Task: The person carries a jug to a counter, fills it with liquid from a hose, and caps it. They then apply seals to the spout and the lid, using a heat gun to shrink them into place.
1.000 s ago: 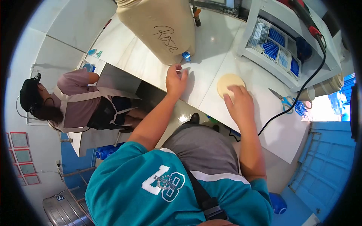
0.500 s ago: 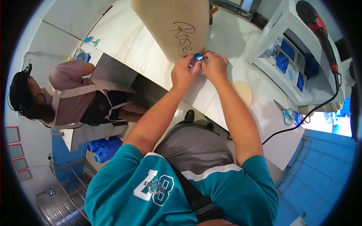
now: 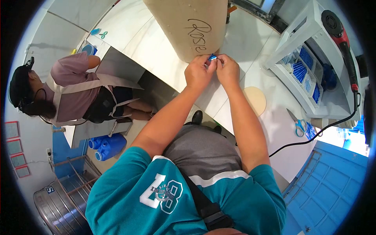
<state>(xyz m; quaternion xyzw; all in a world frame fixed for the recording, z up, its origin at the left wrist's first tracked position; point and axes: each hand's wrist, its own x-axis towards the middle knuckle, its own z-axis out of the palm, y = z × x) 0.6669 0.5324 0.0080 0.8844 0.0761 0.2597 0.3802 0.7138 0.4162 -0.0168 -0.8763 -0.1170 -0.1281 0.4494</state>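
Observation:
My left hand (image 3: 199, 73) is closed, with thumb and fingertips pinching a small shiny blue-and-white plastic piece (image 3: 212, 57). Pressed up against it from the other side, my right hand (image 3: 228, 71) is also closed, its fingertips on the same piece. Fingers cover most of the piece, so its full shape is hidden. Just beyond both hands a large cream container (image 3: 178, 23) marked "Rosie" stands on the white marbled counter (image 3: 135, 37). A round cream disc (image 3: 254, 100) lies on the counter beside my right forearm.
At right, a grey shelf unit (image 3: 284, 76) holds baskets of blue pieces (image 3: 300, 70); a red-and-black heat gun (image 3: 341, 37) rests on it, its black cord (image 3: 301, 141) trailing down. Blue-handled scissors (image 3: 300, 127) lie nearby. A co-worker (image 3: 74, 90) stands at left, near blue jugs (image 3: 109, 145).
The whole view has shifted slightly, so the container and hands appear further right. My hands stay together on the blue-and-white piece, which has turned a little between the fingertips.

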